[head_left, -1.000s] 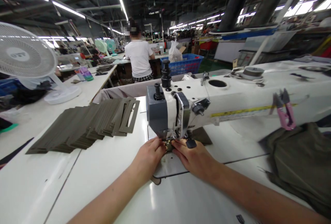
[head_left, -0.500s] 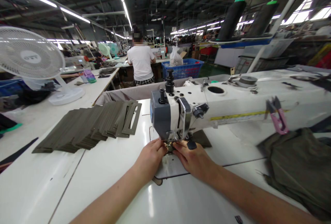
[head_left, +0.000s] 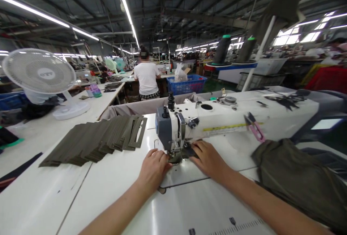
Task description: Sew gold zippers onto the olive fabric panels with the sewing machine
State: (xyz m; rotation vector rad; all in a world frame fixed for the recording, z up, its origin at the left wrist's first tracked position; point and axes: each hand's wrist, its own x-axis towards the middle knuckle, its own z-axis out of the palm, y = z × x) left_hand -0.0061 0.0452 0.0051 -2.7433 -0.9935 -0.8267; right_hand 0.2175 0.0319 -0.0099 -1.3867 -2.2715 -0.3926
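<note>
A white and grey sewing machine point(head_left: 189, 121) stands on the white table point(head_left: 114, 184). Both my hands are at its presser foot point(head_left: 175, 155). My left hand point(head_left: 154, 168) is curled, fingertips pinched against a small part under the needle that I cannot make out. My right hand point(head_left: 207, 159) lies with its fingers stretched over a dark fabric piece point(head_left: 189, 152) just right of the foot. A fanned stack of olive cut pieces point(head_left: 94, 139) lies to the left of the machine.
A heap of olive fabric point(head_left: 298, 179) lies at the right. Pink thread snips point(head_left: 255, 128) hang on the machine arm. A white desk fan point(head_left: 40, 74) stands at the left. Further back, a person in a white shirt point(head_left: 148, 77) works near a blue basket point(head_left: 187, 84).
The view has pulled back and up. My right hand moved from pinching at the foot to lying over the dark piece on its right. My left hand stays at the foot.
</note>
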